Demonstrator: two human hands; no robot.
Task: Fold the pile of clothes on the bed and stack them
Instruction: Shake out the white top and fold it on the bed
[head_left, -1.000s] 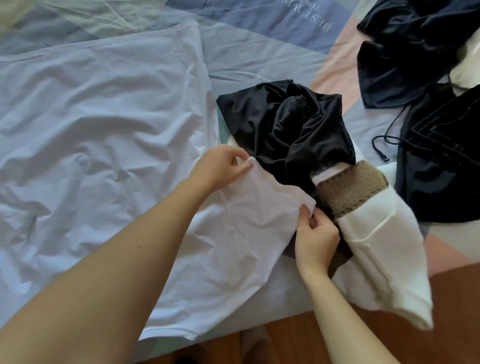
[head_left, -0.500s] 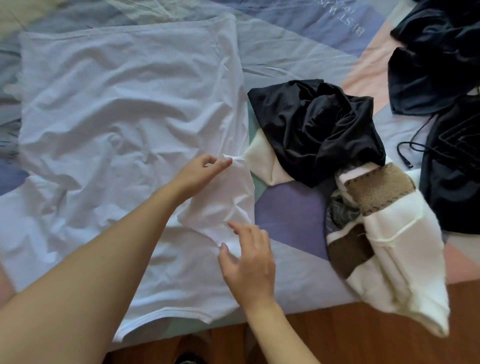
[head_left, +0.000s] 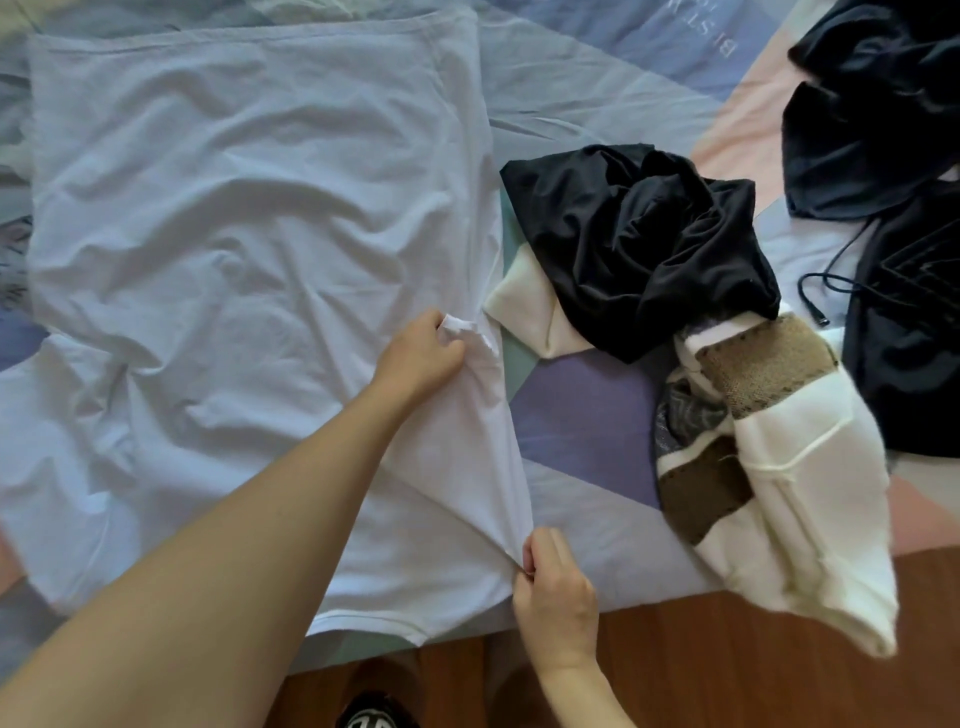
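Pinching the right edge of the white t-shirt (head_left: 234, 234) with both hands right now. The left hand (head_left: 418, 356) has its fingers curled round a small bunched bit of the fabric up near the middle of that edge, and the right hand (head_left: 553, 592) nips the same edge lower down, close to the foot of the bed (head_left: 587, 415), so the cloth runs taut between the two. The shirt itself lies spread flat and pretty wrinkled across the left side of the bed, on a patchwork cover of blue, purple, green and pink.

Just to the right of the shirt sits the unfolded stuff: a crumpled black garment (head_left: 644, 244) lies on top of a cream piece (head_left: 524, 312), and next to that a cream and brown knit garment (head_left: 779, 467) droops over the bed's edge toward the wooden floor (head_left: 727, 665). More dark clothes (head_left: 883, 104) are heaped at the far right, with a thin black cord (head_left: 821, 291) trailing out on the cover beside them. A bit of a shoe (head_left: 374, 714) shows at the bottom.
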